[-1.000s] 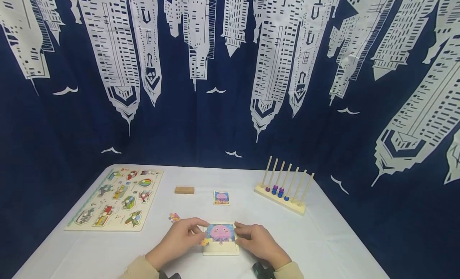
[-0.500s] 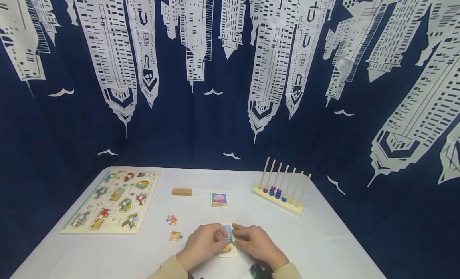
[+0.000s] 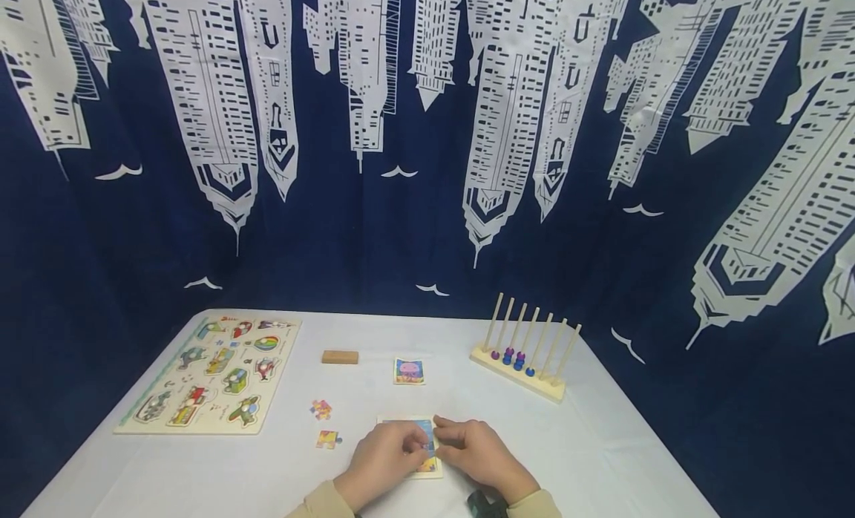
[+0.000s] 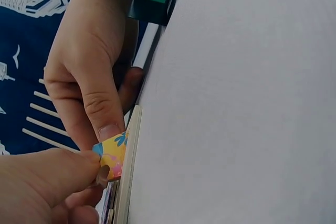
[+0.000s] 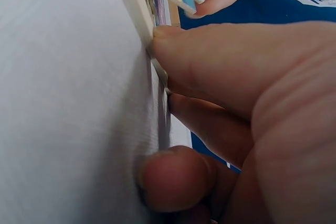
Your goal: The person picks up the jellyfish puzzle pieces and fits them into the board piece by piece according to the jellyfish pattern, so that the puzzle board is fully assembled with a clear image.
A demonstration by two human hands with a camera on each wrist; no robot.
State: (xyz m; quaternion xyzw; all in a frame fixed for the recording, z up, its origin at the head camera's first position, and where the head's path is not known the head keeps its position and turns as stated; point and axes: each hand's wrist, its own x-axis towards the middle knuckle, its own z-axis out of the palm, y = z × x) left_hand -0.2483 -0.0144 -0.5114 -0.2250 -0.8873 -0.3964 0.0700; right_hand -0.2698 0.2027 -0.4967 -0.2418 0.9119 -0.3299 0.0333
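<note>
My left hand (image 3: 389, 457) pinches a yellow, blue and pink jigsaw piece (image 4: 114, 153) between thumb and finger. It holds the piece tilted, low over the right part of a small wooden puzzle tray (image 3: 434, 474). Blue parts of a sea picture show in the tray, though the left hand covers most of it. My right hand (image 3: 474, 450) rests at the tray's right edge, thumb and fingertips touching the rim. From the right wrist, the thumb (image 5: 181, 51) is seen against that rim, just below the piece.
Left of the tray lie two loose jigsaw pieces, one pink and orange (image 3: 321, 409), one yellow (image 3: 327, 439). Behind are an octopus picture card (image 3: 409, 371) and a wooden block (image 3: 340, 357). A large knob puzzle board (image 3: 220, 414) lies at left, a bead peg stand (image 3: 521, 381) at right.
My left hand has moved right from the tray's left side to over its right part, uncovering the yellow loose piece. The right hand stays at the tray's edge.
</note>
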